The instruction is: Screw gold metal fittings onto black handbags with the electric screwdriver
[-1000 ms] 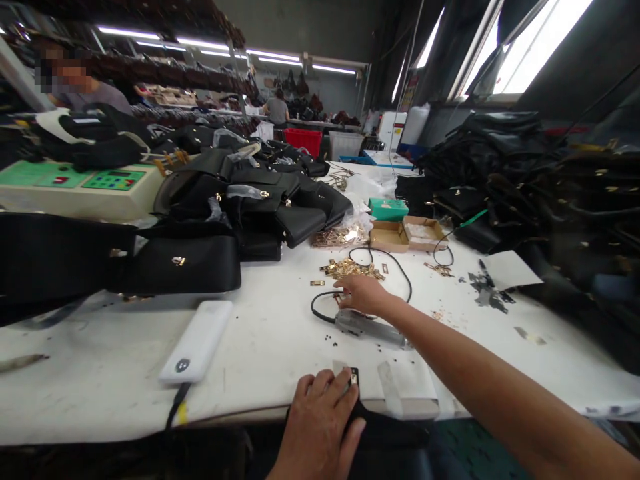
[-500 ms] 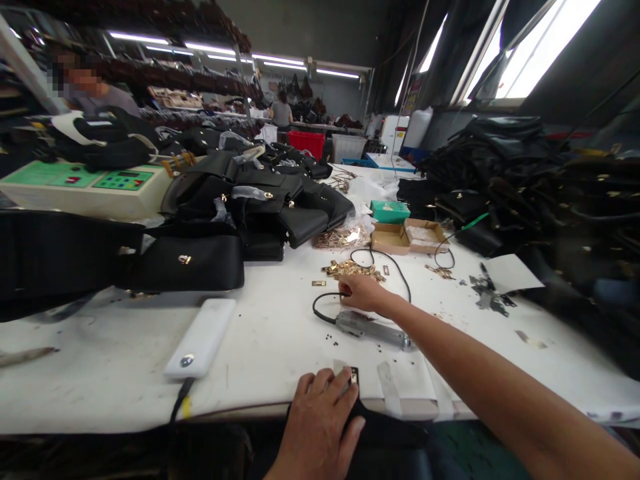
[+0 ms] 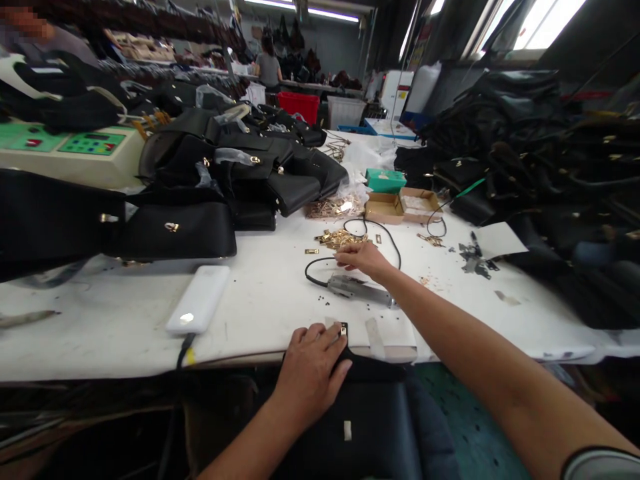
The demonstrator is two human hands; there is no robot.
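Observation:
My left hand (image 3: 311, 369) lies flat, fingers together, on the top edge of a black bag (image 3: 370, 420) that hangs at the table's near edge, close to a small gold clasp (image 3: 343, 329). My right hand (image 3: 364, 257) reaches out over the white table (image 3: 260, 300), fingers curled down beside a heap of small gold metal fittings (image 3: 338, 238). Whether it pinches a fitting is hidden. A grey hand tool (image 3: 357, 290) with a black cord lies just below that hand.
Black handbags (image 3: 240, 173) are stacked at the back left, more are piled at the right (image 3: 540, 153). A white power bank (image 3: 199, 308) lies left of centre. Open cardboard boxes (image 3: 403, 207), a green box and a machine with a green control panel (image 3: 75, 150) stand behind. People work farther back.
The camera has tipped downward, so more of the black bag and both forearms show. My right hand has stayed at the gold fittings; my left hand remains on the bag.

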